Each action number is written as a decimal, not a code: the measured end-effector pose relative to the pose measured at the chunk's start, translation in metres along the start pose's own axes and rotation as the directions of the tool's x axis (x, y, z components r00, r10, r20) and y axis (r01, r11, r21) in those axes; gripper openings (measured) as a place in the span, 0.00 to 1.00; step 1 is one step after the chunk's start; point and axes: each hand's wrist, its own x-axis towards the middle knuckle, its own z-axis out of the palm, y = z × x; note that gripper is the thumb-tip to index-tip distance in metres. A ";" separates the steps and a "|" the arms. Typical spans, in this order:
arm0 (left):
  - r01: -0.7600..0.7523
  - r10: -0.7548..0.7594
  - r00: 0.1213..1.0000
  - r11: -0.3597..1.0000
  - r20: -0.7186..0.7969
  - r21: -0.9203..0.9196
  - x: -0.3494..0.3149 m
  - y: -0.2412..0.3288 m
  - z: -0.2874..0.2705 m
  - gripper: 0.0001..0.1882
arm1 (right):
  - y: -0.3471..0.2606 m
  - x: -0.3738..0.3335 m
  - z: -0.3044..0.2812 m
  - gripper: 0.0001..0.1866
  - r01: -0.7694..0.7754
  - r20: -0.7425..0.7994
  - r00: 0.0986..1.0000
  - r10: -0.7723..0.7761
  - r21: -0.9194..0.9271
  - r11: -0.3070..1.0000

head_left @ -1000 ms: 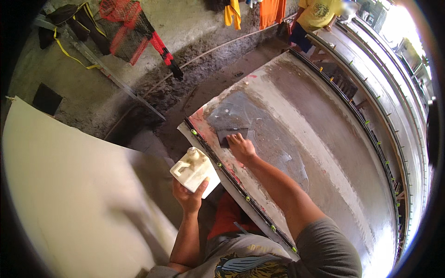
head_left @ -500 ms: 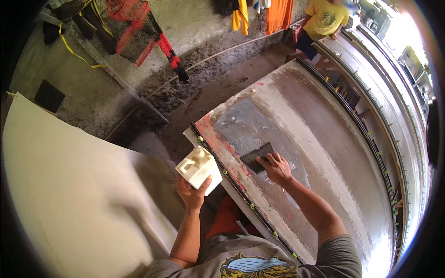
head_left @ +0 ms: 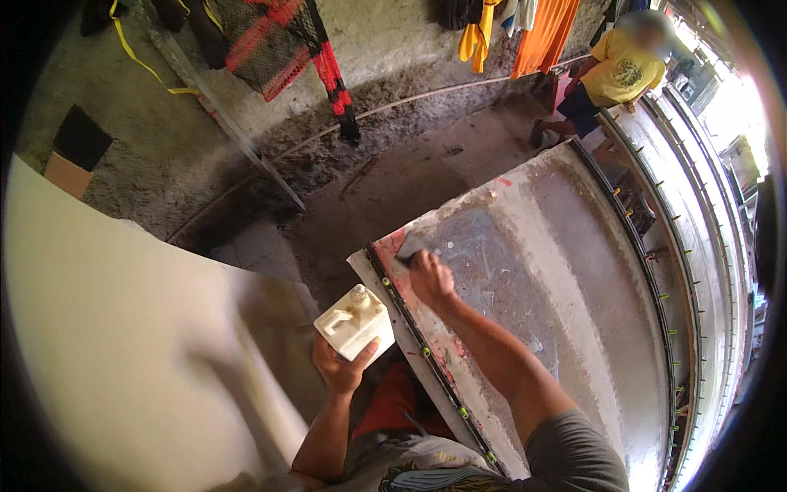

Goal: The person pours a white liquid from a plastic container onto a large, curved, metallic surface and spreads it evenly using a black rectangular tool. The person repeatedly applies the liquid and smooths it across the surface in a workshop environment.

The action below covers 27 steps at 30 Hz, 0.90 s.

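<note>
My left hand [head_left: 338, 365] grips a cream plastic jug [head_left: 357, 328] from below and the side. The jug is tilted, its moulded handle and small cap facing up, beside the near left edge of a long table. Over that table [head_left: 566, 193], my right hand [head_left: 432, 277] is closed on a dark grey flat rectangular pad [head_left: 407, 259] pressed to the surface. Only a corner of the pad shows; my fingers hide the rest. A dark, wet-looking patch [head_left: 475, 246] with pale specks lies under and to the right of that hand.
Green clips line the table's black edge strip [head_left: 426, 353]. A large pale curved panel [head_left: 123, 328] fills the left. A person in a yellow shirt [head_left: 627, 74] stands at the far right, near more long tables [head_left: 689, 180]. Netting [head_left: 279, 57] and orange cloth [head_left: 545, 37] hang at the wall.
My right hand has slid the pad left and away, from the middle of the dark patch to the table's red-stained left corner. The jug stays in my left hand. The view has shifted slightly.
</note>
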 end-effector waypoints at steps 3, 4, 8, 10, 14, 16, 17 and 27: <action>-0.013 0.013 1.000 1.000 0.002 -0.001 0.016 0.001 0.001 0.34 | 0.007 -0.002 -0.008 0.11 0.077 -0.239 0.968 -0.082 -0.031 0.997; -0.031 0.031 1.000 0.999 -0.005 0.021 0.021 0.005 0.001 0.34 | 0.017 0.004 -0.028 0.11 -0.016 -0.251 0.968 0.014 -0.008 1.000; -0.034 0.035 0.999 0.998 0.022 -0.061 0.033 0.003 0.004 0.34 | 0.065 0.018 -0.014 0.12 -0.204 -0.172 0.967 0.185 -0.096 0.974; -0.035 0.037 0.999 0.997 0.026 -0.063 0.034 -0.006 -0.001 0.34 | 0.040 0.003 -0.008 0.13 -0.158 -0.085 0.985 0.149 -0.113 0.981; 0.030 -0.031 0.999 0.994 -0.010 -0.110 0.027 -0.013 0.001 0.34 | -0.015 -0.025 -0.011 0.14 0.112 -0.062 0.992 -0.114 -0.034 0.993; 0.013 -0.013 1.000 0.995 -0.002 -0.096 0.027 -0.010 0.001 0.35 | -0.001 -0.016 -0.021 0.17 0.065 -0.166 0.985 -0.057 0.039 0.997; 0.010 -0.012 1.000 0.995 -0.015 -0.099 0.026 -0.011 0.000 0.35 | 0.009 -0.007 -0.033 0.17 0.094 -0.208 0.974 -0.086 0.029 0.995; -0.007 0.004 1.000 0.994 -0.025 -0.112 0.013 -0.009 -0.001 0.35 | 0.098 -0.084 -0.044 0.32 0.481 0.204 0.854 -0.478 0.036 0.876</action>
